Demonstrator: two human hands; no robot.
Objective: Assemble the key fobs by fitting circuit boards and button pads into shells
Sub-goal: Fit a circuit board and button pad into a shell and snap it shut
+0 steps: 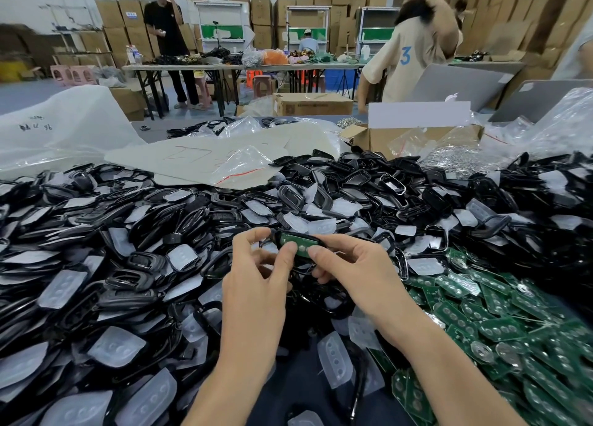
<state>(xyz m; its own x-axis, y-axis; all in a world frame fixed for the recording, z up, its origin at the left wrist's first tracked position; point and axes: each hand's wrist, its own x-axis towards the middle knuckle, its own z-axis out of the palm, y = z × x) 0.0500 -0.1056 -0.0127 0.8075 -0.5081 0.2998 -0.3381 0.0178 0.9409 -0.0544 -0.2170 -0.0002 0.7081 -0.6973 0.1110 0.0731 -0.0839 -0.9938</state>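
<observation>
Two hands pinch one black shell (303,234) above the near middle of the heap (144,233), a green board (288,240) lying in it: left hand (256,274) grip on its left end, right hand (353,268) on its right (thumbs on the board). Light, stiff, probably brittle; best held by the rim

Warehouse room. Cardboard cartons (263,11) stacked high along back wall. Grey floor (29,95). Long folding table (179,67) mid-room; pink stools (72,74) at left. Light even, diffuse.
</observation>
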